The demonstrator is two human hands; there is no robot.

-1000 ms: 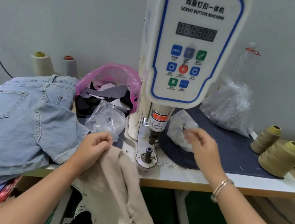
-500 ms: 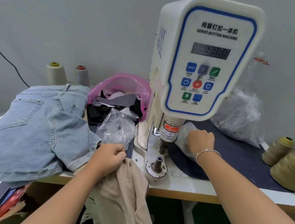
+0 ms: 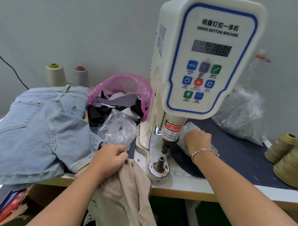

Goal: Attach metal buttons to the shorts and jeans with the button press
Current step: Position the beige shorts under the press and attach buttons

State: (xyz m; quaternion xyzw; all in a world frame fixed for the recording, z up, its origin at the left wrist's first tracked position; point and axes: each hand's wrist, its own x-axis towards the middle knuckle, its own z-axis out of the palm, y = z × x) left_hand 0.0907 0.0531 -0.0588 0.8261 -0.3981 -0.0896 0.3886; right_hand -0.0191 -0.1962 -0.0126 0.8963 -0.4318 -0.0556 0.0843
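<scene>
Here, pink bag [image 3: 121, 88] holding fabric scraps, right hand [image 3: 197, 139] in clear bag [image 3: 188, 129]

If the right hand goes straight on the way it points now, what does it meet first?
Most likely the small clear plastic bag that the right hand already reaches into; just beyond stands the press head of the button machine. Depth is unclear.

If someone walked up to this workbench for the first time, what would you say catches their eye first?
The tall white servo button machine with its blue-edged control panel dominates the centre. Below it, the left hand grips beige shorts by the bench edge, while the right hand reaches into a clear plastic bag behind the press. Light-blue denim jeans sprawl at left.
</scene>
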